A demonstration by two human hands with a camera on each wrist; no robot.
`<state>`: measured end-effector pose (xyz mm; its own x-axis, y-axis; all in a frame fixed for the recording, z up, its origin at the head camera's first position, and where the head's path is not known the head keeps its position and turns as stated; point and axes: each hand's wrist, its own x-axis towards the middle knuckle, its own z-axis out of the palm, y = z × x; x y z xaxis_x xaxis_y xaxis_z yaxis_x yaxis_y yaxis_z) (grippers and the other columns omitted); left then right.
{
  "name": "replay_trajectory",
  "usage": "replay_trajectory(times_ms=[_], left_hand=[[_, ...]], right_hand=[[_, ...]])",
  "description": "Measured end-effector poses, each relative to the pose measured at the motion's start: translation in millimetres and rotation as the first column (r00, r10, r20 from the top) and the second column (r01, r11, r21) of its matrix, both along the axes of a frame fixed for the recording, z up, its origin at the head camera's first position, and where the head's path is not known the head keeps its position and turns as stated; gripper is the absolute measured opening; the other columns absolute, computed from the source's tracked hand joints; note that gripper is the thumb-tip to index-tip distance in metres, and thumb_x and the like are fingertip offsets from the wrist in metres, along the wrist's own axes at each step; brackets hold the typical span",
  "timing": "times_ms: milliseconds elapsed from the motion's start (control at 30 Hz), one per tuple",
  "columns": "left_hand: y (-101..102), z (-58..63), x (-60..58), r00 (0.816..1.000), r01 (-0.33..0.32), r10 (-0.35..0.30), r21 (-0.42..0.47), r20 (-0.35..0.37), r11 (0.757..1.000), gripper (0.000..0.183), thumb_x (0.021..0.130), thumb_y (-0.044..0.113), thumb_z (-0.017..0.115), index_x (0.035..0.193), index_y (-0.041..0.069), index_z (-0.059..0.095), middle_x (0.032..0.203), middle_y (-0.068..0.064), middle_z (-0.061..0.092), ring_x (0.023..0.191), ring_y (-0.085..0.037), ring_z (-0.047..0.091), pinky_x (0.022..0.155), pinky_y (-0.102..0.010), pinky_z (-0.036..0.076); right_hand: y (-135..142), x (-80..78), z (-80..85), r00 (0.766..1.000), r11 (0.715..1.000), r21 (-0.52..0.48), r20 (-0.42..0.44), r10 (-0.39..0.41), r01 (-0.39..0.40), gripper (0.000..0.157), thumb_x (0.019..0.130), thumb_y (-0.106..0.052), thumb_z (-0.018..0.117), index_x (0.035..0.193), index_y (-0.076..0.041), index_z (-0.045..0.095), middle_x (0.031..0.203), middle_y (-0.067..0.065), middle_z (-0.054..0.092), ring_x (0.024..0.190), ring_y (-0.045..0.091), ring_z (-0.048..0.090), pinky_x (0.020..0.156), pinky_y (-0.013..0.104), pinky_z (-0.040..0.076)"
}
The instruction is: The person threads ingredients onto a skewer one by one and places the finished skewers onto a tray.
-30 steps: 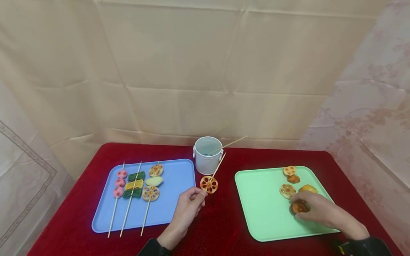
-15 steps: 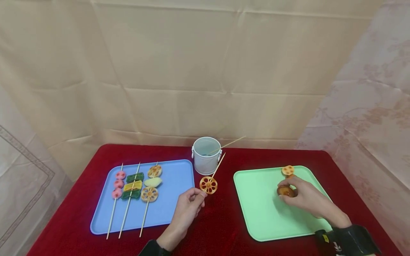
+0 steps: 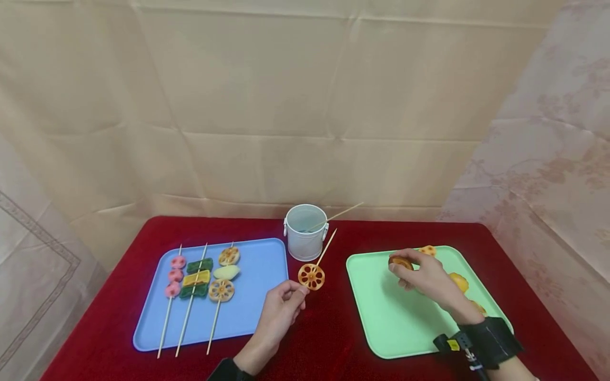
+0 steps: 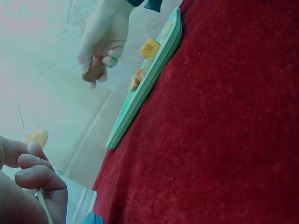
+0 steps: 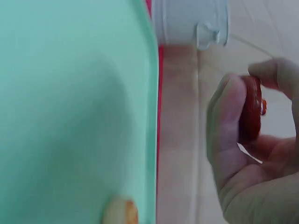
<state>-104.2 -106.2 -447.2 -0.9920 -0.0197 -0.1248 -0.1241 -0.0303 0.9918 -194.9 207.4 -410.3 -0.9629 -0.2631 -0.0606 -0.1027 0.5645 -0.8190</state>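
Note:
In front of the white bucket, my left hand (image 3: 281, 312) pinches a bamboo skewer (image 3: 327, 247) just below a lotus root slice (image 3: 311, 277) threaded on it. The skewer's bare tip leans up to the right. Above the green tray (image 3: 381, 323), my right hand (image 3: 429, 280) holds a brown mushroom (image 3: 401, 262) between thumb and fingers. From the right wrist view, the mushroom (image 5: 251, 109) appears edge-on, gripped at its rim and off the tray. A lotus root slice (image 3: 427, 250) and a yellow piece (image 3: 459, 282) lie on the tray, partly hidden by the right hand and arm.
On the left, a blue tray (image 3: 262, 259) bears three loaded skewers: pink pieces (image 3: 175, 275), green and yellow pieces (image 3: 197, 278), and lotus slices with a pale piece (image 3: 226, 272). The white bucket (image 3: 305, 243) at the back holds a loose skewer (image 3: 348, 210). Red cloth covers the table.
My right hand has lifted the mushroom from the green tray's right part and carried it left and toward the back. The left hand with the skewer has stayed nearly still.

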Motion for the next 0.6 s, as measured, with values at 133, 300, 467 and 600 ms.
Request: replay_trajectory(times_ms=[133,300,467,600], left_hand=[[1,-1.3,-0.8,1.0,0.004,-0.004,0.009,0.006,1.0,0.034,0.095,0.02,0.059,0.101,-0.013,0.058,0.066,0.0,0.054,0.048,-0.005,0.038,0.044,-0.017,0.031],[1,-1.4,0.0,1.0,0.005,-0.005,0.009,0.014,1.0,0.033,0.094,0.021,0.059,0.101,-0.012,0.058,0.066,0.0,0.053,0.048,-0.006,0.038,0.044,-0.018,0.03],[1,-1.5,0.1,1.0,0.0,0.0,0.011,0.023,1.0,0.033,0.094,0.021,0.06,0.1,-0.012,0.058,0.066,0.0,0.053,0.048,-0.006,0.037,0.043,-0.017,0.03],[0,-2.0,-0.2,1.0,0.0,0.0,0.011,0.024,1.0,0.035,0.094,0.023,0.06,0.1,-0.012,0.058,0.066,0.0,0.054,0.048,-0.006,0.038,0.043,-0.018,0.03]], right_hand=[[-12,-0.9,-3.0,0.995,0.976,-0.216,0.098,0.016,0.006,0.057,0.088,-0.033,0.068,0.13,0.003,0.052,0.101,0.029,0.058,0.073,0.037,0.063,0.065,0.033,0.056],[-26,-3.6,-6.6,0.993,0.943,-0.333,0.117,0.012,0.028,0.053,0.09,-0.033,0.065,0.131,-0.004,0.05,0.101,0.032,0.053,0.074,0.03,0.06,0.068,0.032,0.054],[-37,-5.7,-4.7,0.983,0.884,-0.463,0.183,0.034,0.056,0.059,0.095,-0.035,0.058,0.141,-0.003,0.041,0.119,0.025,0.048,0.085,0.023,0.063,0.078,0.03,0.054],[-44,-6.3,-0.7,0.968,0.82,-0.57,0.234,0.093,0.059,0.06,0.101,-0.034,0.047,0.148,0.0,0.032,0.135,0.018,0.037,0.09,0.022,0.064,0.083,0.03,0.053]])
